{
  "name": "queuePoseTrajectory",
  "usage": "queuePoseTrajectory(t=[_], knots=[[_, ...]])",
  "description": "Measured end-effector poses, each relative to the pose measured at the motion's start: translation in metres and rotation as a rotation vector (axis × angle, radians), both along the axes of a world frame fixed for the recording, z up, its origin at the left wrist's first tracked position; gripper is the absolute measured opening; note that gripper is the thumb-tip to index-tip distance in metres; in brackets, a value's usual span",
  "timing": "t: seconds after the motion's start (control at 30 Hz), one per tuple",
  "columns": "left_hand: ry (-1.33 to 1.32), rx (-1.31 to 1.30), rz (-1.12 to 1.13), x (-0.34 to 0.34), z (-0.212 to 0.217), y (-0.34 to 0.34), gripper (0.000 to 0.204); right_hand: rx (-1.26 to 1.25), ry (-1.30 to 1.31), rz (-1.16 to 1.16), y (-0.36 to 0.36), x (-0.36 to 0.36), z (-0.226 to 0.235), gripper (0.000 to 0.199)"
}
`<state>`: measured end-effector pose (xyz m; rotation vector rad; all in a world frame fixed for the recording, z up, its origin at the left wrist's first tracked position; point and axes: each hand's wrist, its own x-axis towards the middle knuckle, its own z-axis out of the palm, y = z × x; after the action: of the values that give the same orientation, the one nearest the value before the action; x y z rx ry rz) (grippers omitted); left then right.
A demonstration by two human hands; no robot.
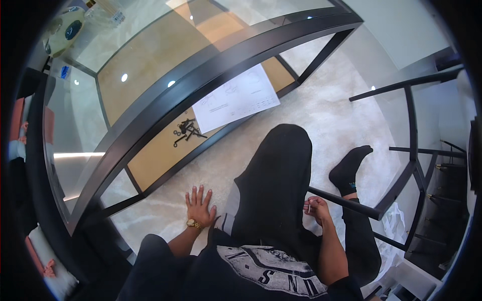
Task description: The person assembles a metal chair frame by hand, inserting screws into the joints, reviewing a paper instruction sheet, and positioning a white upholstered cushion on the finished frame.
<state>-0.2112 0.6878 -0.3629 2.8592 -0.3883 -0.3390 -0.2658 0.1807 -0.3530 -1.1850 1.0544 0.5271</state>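
My left hand (200,206), with a gold watch (194,223) on its wrist, is propped flat on the pale marbled floor, fingers spread. By my bent knee, my right hand (316,208) is closed in a pinch; a small thin light piece shows at its fingertips, too small to name. Just above that hand runs a bar of a black metal frame (346,201), its near end beside my leg. Black bolts and washers (188,131) lie in a loose pile on the tan lower shelf (155,158) of a table. A printed white sheet (236,100) rests beside them.
The table's dark metal rim (201,65) and glass top spread over the shelf ahead of me. A tissue box-like oval item (65,30) stands on the glass at far left. At right, the black frame's legs (412,125) stick out; a white plastic bag (394,226) lies beneath.
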Motion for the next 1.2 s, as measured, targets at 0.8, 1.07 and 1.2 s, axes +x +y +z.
queuePoseTrajectory(t=[0.8,1.07,1.2], knots=[[-0.156,-1.235,-0.135,0.193,0.186,-0.268,0.021,-0.356,-1.042,-0.775,-0.114,0.014,0.266,0.015],[0.702,-1.095,-0.838,0.226,0.213,-0.531,0.026,-0.385,-0.969,-0.766,-0.125,0.031,0.249,0.029],[0.914,-1.226,-0.850,0.200,0.202,-0.582,0.028,-0.860,-0.816,-0.537,-0.133,0.031,0.263,0.026]])
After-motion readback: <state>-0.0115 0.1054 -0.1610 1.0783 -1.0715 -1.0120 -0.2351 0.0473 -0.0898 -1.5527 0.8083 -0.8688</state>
